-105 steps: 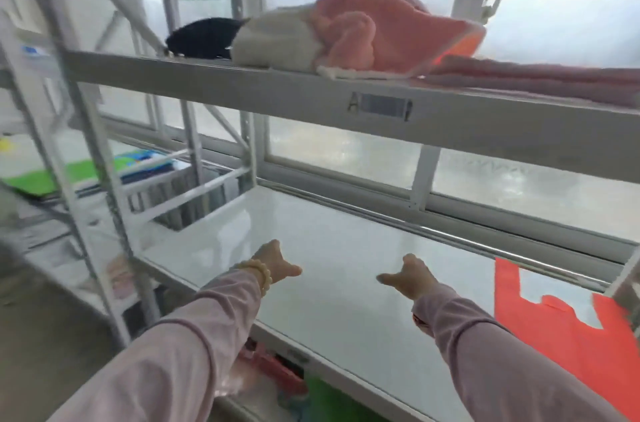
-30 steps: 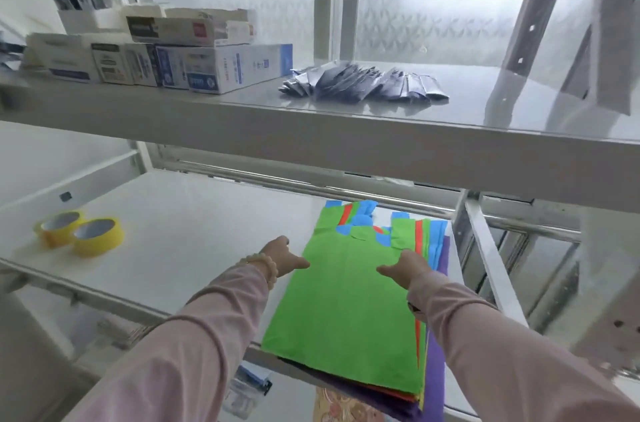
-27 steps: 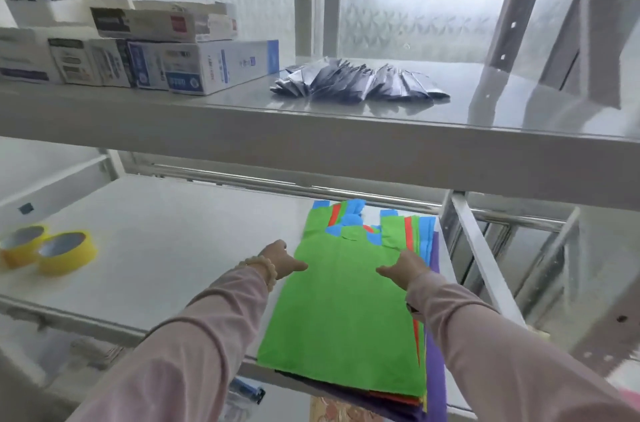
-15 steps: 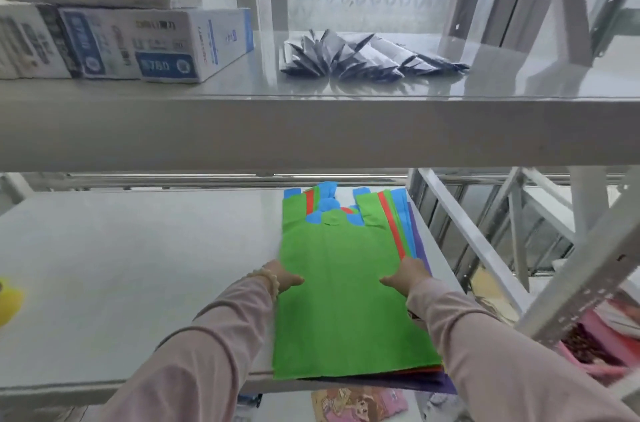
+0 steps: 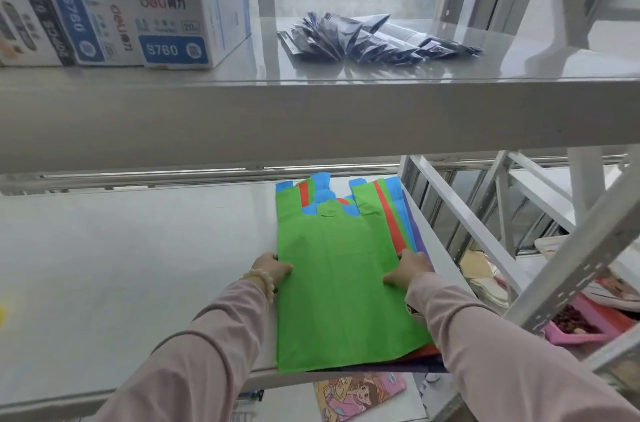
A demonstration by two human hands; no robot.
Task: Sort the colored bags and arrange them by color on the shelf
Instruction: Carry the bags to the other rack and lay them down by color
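A stack [image 5: 410,224] of flat coloured bags is seen at the right end of the lower shelf [image 5: 138,266]. Its right side is set along the shelf's right edge, and its bottom reaches slightly past the front edge. A green bag [image 5: 343,290] is laid on top, with its handles pointed to the back edge. Strips of blue, red and purple are exposed along the right side and between the handles.

The stack is gripped from both sides, about halfway along its length. The left hand [image 5: 272,267], with a bead bracelet [image 5: 259,279] worn at the wrist, is placed at the left side. Its thumb is pressed on the green bag and its fingers are tucked out of sight at the edge. The right hand [image 5: 412,267] is curled over the right side, with its thumb laid on the green bag and its fingers bent over the coloured strips.

On the upper shelf [image 5: 311,117], boxes [image 5: 156,23] are stacked towards the left end, and dark packets [image 5: 374,41] are fanned out nearer the middle.
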